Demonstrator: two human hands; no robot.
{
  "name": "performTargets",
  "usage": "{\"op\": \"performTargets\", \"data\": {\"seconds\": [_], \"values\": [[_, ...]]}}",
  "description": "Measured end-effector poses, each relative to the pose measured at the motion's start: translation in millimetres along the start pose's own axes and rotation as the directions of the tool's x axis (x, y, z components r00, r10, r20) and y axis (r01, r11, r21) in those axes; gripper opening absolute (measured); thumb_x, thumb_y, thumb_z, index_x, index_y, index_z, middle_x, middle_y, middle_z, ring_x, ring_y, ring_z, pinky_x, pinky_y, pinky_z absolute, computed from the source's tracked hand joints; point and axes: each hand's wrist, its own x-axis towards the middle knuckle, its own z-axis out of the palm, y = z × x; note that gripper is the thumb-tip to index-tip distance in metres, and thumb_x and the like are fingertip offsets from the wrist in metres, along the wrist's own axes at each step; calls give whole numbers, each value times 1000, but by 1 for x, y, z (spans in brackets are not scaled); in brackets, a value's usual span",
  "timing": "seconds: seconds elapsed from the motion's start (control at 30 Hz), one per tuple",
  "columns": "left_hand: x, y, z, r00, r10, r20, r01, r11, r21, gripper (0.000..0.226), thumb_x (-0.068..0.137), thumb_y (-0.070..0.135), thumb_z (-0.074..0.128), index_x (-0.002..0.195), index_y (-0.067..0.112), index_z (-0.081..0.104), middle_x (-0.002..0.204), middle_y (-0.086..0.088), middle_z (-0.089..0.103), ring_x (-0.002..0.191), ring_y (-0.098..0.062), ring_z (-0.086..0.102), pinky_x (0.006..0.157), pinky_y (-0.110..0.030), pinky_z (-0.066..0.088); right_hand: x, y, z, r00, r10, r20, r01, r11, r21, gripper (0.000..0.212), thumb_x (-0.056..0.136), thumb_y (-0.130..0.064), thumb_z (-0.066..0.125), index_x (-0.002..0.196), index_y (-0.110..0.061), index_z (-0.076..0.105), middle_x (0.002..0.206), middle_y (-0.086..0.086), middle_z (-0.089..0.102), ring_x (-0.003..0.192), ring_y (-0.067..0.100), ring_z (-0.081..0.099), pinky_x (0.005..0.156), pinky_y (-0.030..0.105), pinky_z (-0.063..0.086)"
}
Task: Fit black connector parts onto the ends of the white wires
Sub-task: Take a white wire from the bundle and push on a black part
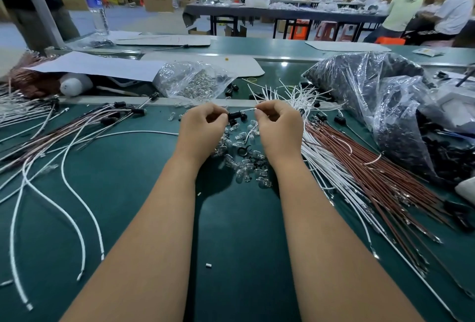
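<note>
Now, head view only. Left hand (pixel 203 126) w/ fingers curled, pinching a black connector (pixel 235 116) at its fingertips, just above the green mat (pixel 231 231). Right hand (pixel 279 126) likewise curled, pinching the end of a white wire (pixel 248 109) btwn thumb and forefinger, wire tip pointing left at the connector, very close or touching; can't tell if seated. Both hands raised near centre, close together, forearms reaching in from the bottom edge.

Under and btwn the hands: scatter of small clear glass bulbs (pixel 244 167) mixed w/ a few loose black parts on the mat. Right of the hands: fanned bundle of white wires (pixel 321 164), and beside it a bundle of brown-red wires (pixel 372 167) running toward the lower right. Far right: big clear plastic bag of black parts (pixel 372 95), bulging, partly over the wires. Behind the hands, past a pale ledge: smaller clear bag of bulbs (pixel 190 80). Left side: long loose white cables (pixel 74 193) curving over the mat, plus finished wires w/ black ends (pixel 120 113) lying in a heap. Upper left: water bottle (pixel 96 5) upright. Background: two seated people (pixel 424 8) at a long table, cardboard boxes stacked behind.
</note>
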Motion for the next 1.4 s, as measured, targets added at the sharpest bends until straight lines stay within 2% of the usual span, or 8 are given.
{"op": "performTargets", "data": {"seconds": [0.33, 0.5, 0.67, 0.8, 0.93, 1.1, 1.3, 1.4], "values": [[-3, 2, -2, 997, 60, -39, -63, 995, -75, 8, 87, 10, 66, 88, 17, 70, 67, 9, 63, 55, 4, 51, 56, -11, 41, 1, -3, -1, 989, 141, 40, -146, 937, 318, 22, 88, -4, 65, 79, -24, 68, 75, -5, 68, 67, 7, 61, 63, 18, 50], [-3, 6, -2, 995, 80, -56, -85, 991, -106, 7, 86, 8, 66, 86, 14, 70, 68, -1, 66, 59, -11, 57, 59, -25, 49, 0, -4, 0, 994, 99, 47, -109, 952, 285, 21, 88, -3, 65, 79, -22, 66, 77, -2, 66, 73, 16, 63, 71, 30, 56], [-8, 10, -2, 997, 81, -14, -82, 986, -144, 11, 84, 8, 68, 78, 17, 69, 52, -3, 50, 47, -10, 37, 46, -19, 31, -2, -5, 2, 995, 72, 71, -88, 962, 257, 15, 88, -2, 64, 83, -16, 67, 74, -4, 64, 67, 10, 61, 65, 20, 54], [-9, 12, -2, 1000, 21, -4, -21, 981, -190, 9, 83, 8, 70, 77, 15, 71, 47, 2, 43, 43, -6, 31, 45, -17, 26, -2, -4, 3, 994, 67, 87, -87, 963, 256, 14, 88, -2, 64, 85, -14, 67, 74, -5, 64, 66, 9, 61, 64, 19, 53], [-8, 14, -3, 1000, -12, 3, 12, 978, -209, 9, 83, 8, 70, 76, 14, 70, 49, 0, 46, 47, -9, 35, 48, -19, 29, -2, -6, 3, 989, 64, 130, -101, 946, 307, 15, 88, 1, 63, 84, -13, 67, 79, 6, 67, 68, 13, 63, 63, 18, 51], [-8, 17, -6, 1000, -28, 15, 30, 971, -238, 11, 83, 8, 70, 75, 16, 71, 73, -38, 58, 63, -22, 44, 63, -32, 36, -3, -7, 1, 982, 67, 175, -123, 933, 337, 15, 88, 2, 62, 84, -12, 67, 79, 11, 68, 61, 9, 63, 60, 18, 51], [-10, 19, -6, 999, -37, 15, 40, 966, -255, 7, 81, 10, 73, 76, 14, 72, 69, -31, 60, 63, -21, 46, 64, -34, 39, -5, -9, 3, 967, 117, 225, -199, 900, 387, 2, 90, -14, 64, 89, -12, 65, 74, 4, 69, 61, 10, 65, 62, 27, 56], [-10, 17, -5, 999, -35, 29, 41, 968, -246, 9, 83, 7, 72, 78, 15, 72, 75, -31, 66, 66, -20, 54, 67, -31, 45, -6, -9, 4, 966, 105, 235, -186, 917, 353, 11, 89, -8, 65, 83, -18, 66, 68, 1, 66, 58, 7, 61, 63, 28, 55]]}}
